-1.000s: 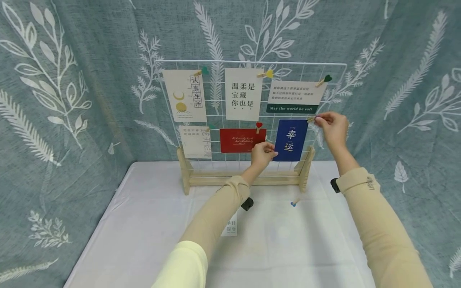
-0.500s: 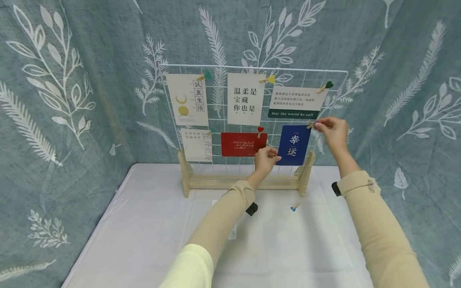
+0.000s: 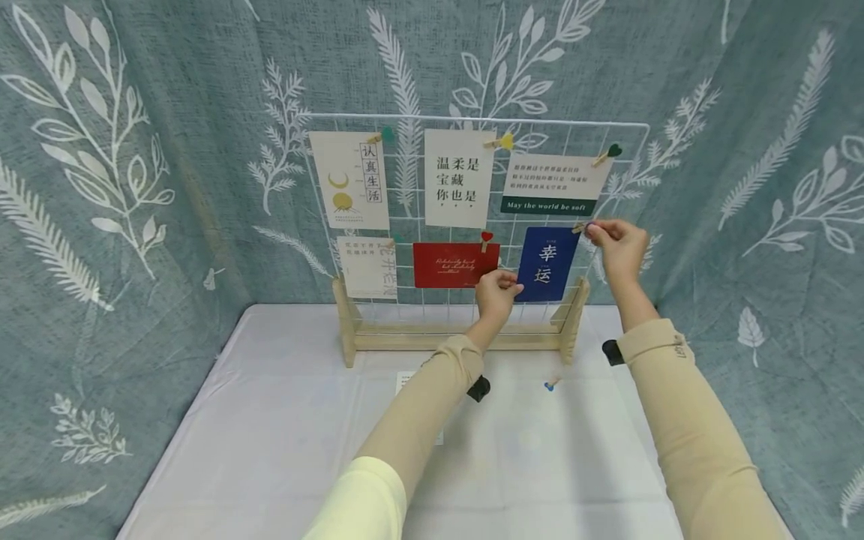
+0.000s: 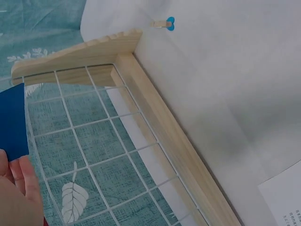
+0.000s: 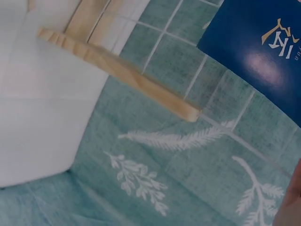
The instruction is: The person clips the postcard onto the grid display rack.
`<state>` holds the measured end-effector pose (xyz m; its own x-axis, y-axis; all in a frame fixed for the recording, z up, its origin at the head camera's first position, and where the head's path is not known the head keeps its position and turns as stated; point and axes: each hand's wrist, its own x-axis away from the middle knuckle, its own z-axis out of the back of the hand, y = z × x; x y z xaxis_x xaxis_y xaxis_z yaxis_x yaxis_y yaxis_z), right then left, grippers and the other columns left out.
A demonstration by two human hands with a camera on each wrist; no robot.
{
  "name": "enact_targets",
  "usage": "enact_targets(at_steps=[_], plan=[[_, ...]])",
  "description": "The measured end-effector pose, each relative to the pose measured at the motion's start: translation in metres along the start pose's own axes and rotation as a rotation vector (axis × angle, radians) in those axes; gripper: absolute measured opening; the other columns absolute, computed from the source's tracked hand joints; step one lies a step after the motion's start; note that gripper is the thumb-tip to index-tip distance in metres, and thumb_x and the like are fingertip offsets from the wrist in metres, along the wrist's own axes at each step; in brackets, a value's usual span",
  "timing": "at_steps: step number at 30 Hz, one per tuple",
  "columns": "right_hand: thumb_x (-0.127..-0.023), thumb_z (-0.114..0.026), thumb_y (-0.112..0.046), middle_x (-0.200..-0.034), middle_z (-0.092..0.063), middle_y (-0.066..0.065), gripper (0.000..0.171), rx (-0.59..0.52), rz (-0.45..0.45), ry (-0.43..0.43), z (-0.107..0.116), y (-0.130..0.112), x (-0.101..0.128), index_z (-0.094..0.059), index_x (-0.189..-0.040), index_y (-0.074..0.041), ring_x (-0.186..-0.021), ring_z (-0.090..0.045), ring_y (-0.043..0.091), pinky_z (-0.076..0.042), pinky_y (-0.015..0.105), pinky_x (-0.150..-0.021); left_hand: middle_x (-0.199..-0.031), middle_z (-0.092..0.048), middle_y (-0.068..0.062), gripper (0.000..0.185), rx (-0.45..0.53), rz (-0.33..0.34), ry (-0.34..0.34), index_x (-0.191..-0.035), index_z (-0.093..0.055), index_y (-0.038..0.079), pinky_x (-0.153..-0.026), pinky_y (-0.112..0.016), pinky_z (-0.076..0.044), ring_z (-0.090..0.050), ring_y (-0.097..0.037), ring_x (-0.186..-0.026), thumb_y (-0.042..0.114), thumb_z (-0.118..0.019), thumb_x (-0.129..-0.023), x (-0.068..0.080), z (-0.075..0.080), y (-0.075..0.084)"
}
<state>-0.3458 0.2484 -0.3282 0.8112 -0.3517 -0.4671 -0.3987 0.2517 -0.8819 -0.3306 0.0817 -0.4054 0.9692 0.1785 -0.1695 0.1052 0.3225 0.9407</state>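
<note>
A blue card point(image 3: 545, 264) with white and gold characters lies against the lower right of a white wire grid point(image 3: 445, 309). My left hand point(image 3: 496, 294) pinches its lower left edge; in the left wrist view the fingers point(image 4: 29, 181) are at the corner of the card. At its upper right corner, my right hand point(image 3: 617, 244) pinches a small wooden clothespin point(image 3: 578, 227), whose far end overlaps the card. A red card point(image 3: 445, 264) hangs just left of my left hand, under a clothespin with a red heart point(image 3: 487, 238).
The grid stands in a wooden base point(image 3: 459, 343) on a white-covered table point(image 3: 270, 420). Several pale cards, including a moon card point(image 3: 347, 184), hang from heart clothespins above and left. A blue-heart clothespin point(image 3: 550, 385) lies in front. My left forearm partly covers a white card point(image 3: 405, 377).
Both hands stay at the blue card, the left at its lower left edge, the right at the clothespin on its upper corner. The right forearm has shifted slightly left.
</note>
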Motion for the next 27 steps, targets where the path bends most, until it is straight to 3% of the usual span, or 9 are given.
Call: enact_targets(at_steps=[8,13,17,19,22,27], plan=[[-0.085,-0.062,0.007,-0.061,-0.063,-0.025,0.021,-0.166,0.010,0.047,-0.002,0.019,-0.003,-0.060,-0.096,0.025,-0.061,-0.062,-0.009,-0.050,0.007,-0.063,-0.088,-0.073,-0.014,0.010,0.000,-0.022,0.048,-0.090,-0.073,0.001,-0.069,-0.027,-0.055,-0.069,-0.025,-0.082,0.006,-0.070,-0.083,-0.001,-0.004,-0.001],[-0.085,-0.061,0.008,-0.063,-0.067,-0.017,0.008,-0.322,-0.042,0.085,-0.007,0.025,-0.002,-0.068,-0.084,0.005,-0.060,-0.064,-0.003,-0.052,0.010,-0.064,-0.088,-0.073,-0.012,0.009,-0.011,-0.002,0.086,-0.091,-0.073,0.002,-0.071,-0.029,-0.055,-0.068,-0.024,-0.081,0.007,-0.069,-0.084,-0.001,-0.008,0.001],[-0.084,-0.059,0.012,-0.062,-0.068,-0.011,0.030,-0.461,-0.084,0.129,-0.013,0.026,-0.001,-0.067,-0.070,-0.013,-0.058,-0.064,0.000,-0.053,0.011,-0.063,-0.085,-0.073,-0.010,0.008,-0.027,-0.007,0.137,-0.090,-0.073,0.004,-0.070,-0.030,-0.054,-0.068,-0.022,-0.078,0.007,-0.069,-0.083,-0.004,-0.009,0.001],[-0.083,-0.059,0.015,-0.061,-0.068,-0.009,0.033,-0.519,-0.097,0.158,-0.016,0.026,-0.001,-0.065,-0.067,-0.013,-0.057,-0.064,0.001,-0.053,0.012,-0.062,-0.085,-0.073,-0.010,0.008,-0.028,-0.003,0.144,-0.090,-0.072,0.004,-0.068,-0.031,-0.054,-0.068,-0.022,-0.077,0.007,-0.069,-0.083,-0.006,-0.010,0.001],[-0.083,-0.059,0.014,-0.059,-0.067,-0.007,0.031,-0.562,-0.133,0.205,-0.019,0.026,-0.002,-0.064,-0.067,-0.011,-0.055,-0.064,0.002,-0.053,0.012,-0.060,-0.085,-0.073,-0.010,0.008,-0.032,-0.003,0.141,-0.090,-0.073,0.004,-0.068,-0.031,-0.054,-0.068,-0.023,-0.077,0.007,-0.070,-0.083,-0.007,-0.010,0.002],[-0.086,-0.058,0.008,-0.058,-0.067,-0.008,0.029,-0.538,-0.221,0.225,-0.023,0.025,-0.002,-0.065,-0.068,-0.014,-0.054,-0.064,0.002,-0.053,0.012,-0.058,-0.085,-0.073,-0.011,0.008,-0.027,-0.003,0.140,-0.090,-0.072,0.004,-0.067,-0.031,-0.054,-0.068,-0.023,-0.078,0.005,-0.069,-0.083,-0.008,-0.008,0.002]])
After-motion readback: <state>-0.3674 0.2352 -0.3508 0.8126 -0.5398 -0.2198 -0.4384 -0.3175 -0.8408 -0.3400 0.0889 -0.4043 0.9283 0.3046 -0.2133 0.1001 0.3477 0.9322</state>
